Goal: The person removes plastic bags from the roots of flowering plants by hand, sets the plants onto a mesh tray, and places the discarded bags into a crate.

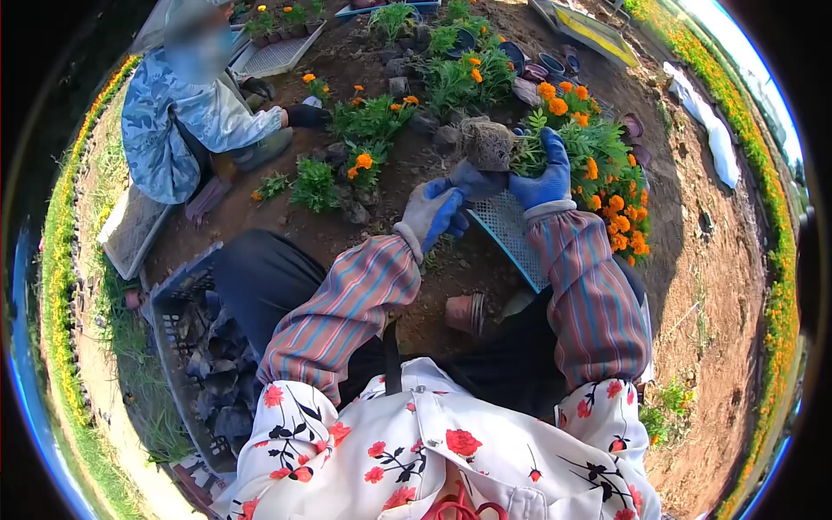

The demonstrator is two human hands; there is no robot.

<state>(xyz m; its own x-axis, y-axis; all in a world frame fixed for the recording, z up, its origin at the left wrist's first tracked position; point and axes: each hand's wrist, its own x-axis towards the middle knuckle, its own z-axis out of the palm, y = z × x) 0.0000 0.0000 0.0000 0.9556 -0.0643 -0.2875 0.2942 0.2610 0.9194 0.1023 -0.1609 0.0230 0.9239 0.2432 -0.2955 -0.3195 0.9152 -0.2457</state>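
Observation:
My right hand, in a blue and grey glove, is closed around the stems of a marigold seedling. The seedling lies on its side in the air, and its bare, squarish root ball points left. My left hand, gloved the same way, is closed on a soft dark grey plant bag just below the root ball. Some of its fingertips are hidden by the bag. Under my hands is a blue-rimmed mesh tray, with orange marigolds massed on its right side.
A black crate of crumpled dark bags stands by my left knee. Small brown pots lie between my legs. At the upper left, a person in a camouflage jacket crouches, one dark glove near more marigolds. A yellow-edged tray lies behind.

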